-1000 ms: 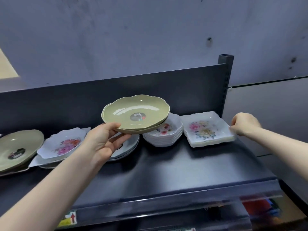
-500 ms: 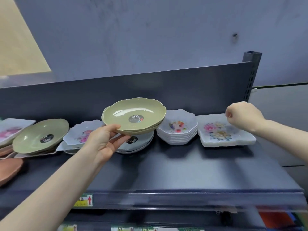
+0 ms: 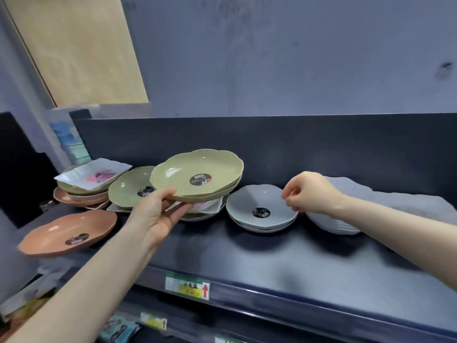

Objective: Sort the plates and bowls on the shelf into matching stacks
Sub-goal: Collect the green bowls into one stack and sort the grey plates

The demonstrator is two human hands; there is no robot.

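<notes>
The green bowls (image 3: 197, 174) look like smooth, glossy plastic; the top one carries a shiny black sticker (image 3: 200, 179). The terracotta bowl (image 3: 66, 233) at near left is just as glossy. The grey bowls (image 3: 259, 206) to the right have a softer sheen. The dark shelf (image 3: 272, 263) looks like matt painted metal, with a paper label (image 3: 187, 285) on its near edge.

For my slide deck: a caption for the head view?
Left hand holds green bowls over the shelf; right hand, fingers curled, beside grey bowls.
</notes>
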